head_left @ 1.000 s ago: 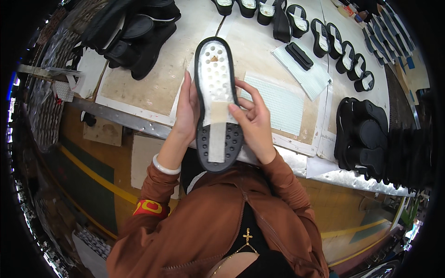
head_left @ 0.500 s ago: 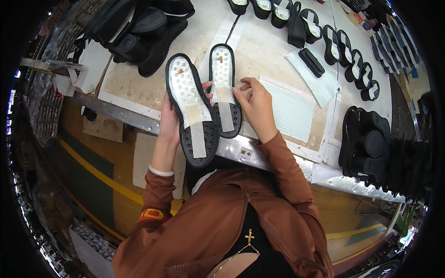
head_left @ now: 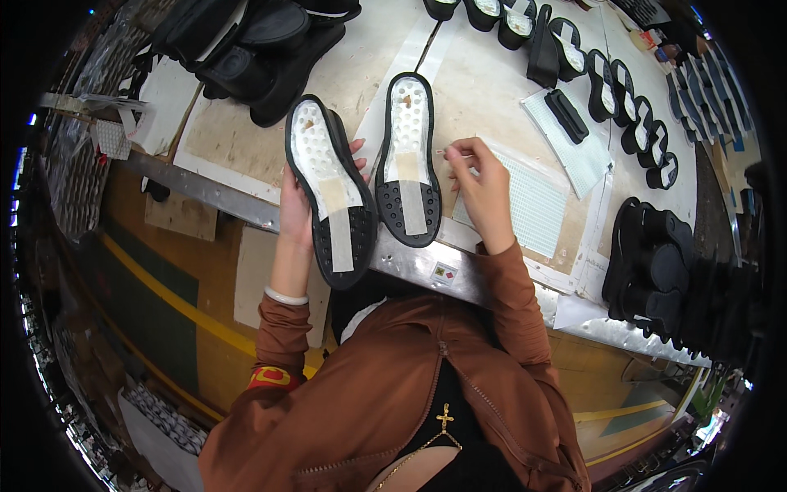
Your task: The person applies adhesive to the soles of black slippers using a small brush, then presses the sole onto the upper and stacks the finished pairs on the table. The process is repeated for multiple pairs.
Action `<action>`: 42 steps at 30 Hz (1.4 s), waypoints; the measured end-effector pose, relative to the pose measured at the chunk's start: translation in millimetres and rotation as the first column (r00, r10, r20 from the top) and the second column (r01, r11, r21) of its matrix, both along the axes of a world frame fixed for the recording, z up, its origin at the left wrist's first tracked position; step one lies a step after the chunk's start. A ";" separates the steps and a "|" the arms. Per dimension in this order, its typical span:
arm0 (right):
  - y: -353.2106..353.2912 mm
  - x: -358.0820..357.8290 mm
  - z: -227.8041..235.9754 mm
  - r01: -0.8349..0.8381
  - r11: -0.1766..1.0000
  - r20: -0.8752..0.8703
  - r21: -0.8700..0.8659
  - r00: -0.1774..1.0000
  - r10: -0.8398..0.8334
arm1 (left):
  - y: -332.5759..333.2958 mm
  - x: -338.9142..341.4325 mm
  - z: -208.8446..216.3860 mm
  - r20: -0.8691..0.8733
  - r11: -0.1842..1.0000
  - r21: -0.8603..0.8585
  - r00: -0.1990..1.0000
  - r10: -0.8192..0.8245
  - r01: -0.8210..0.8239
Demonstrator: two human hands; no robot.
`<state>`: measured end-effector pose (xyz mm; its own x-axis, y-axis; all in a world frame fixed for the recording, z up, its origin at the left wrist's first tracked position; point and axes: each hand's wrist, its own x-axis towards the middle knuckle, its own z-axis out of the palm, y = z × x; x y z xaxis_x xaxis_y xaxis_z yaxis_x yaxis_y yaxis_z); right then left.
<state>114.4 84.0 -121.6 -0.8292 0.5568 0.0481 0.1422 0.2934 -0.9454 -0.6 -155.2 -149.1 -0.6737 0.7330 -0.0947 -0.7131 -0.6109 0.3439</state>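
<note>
My left hand [head_left: 296,209] is closed around a black shoe sole [head_left: 354,234], with its fingertips showing past the sole's right side. This sole has a white dimpled lining toward the toe, a beige patch across the middle and a pale strip down the studded heel. Beside it, a matching sole [head_left: 412,197] rests at the table's front edge, clear of my right hand. My right hand [head_left: 484,184] hovers just right of that second sole. Its fingers are curled, thumb against the index finger; anything between them is too small to make out.
Bulky black soles [head_left: 275,61] are piled at the back left. Several lined soles [head_left: 602,86] stand in a curved row at the back right. A gridded sheet [head_left: 533,201] lies on the table, and another sheet [head_left: 586,168] carries a black block [head_left: 566,116]. More black soles [head_left: 656,258] stand at right.
My right hand has moved right, away from the second sole. The two soles stand farther apart, the second one shifted right and the held one slightly left.
</note>
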 end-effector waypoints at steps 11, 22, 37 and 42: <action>-38.1 -27.4 -20.6 0.000 0.903 -0.098 0.429 0.994 0.046 | -1.7 -3.4 -10.8 0.034 0.999 -0.049 0.999 -0.014 0.016; -37.6 -40.0 -31.3 -0.005 0.934 0.015 0.358 1.000 -0.001 | 12.5 2.0 3.7 -0.073 0.967 -0.256 0.997 -0.002 -0.017; 2.8 -1.6 43.2 -0.208 0.890 -0.254 -0.405 0.961 0.109 | 37.6 12.9 46.2 -0.147 0.993 -0.074 0.984 -0.103 0.092; 47.9 38.5 94.1 0.064 0.991 -0.584 -0.118 0.803 -0.122 | 67.8 13.5 80.1 -0.304 0.983 -0.147 0.941 -0.150 0.110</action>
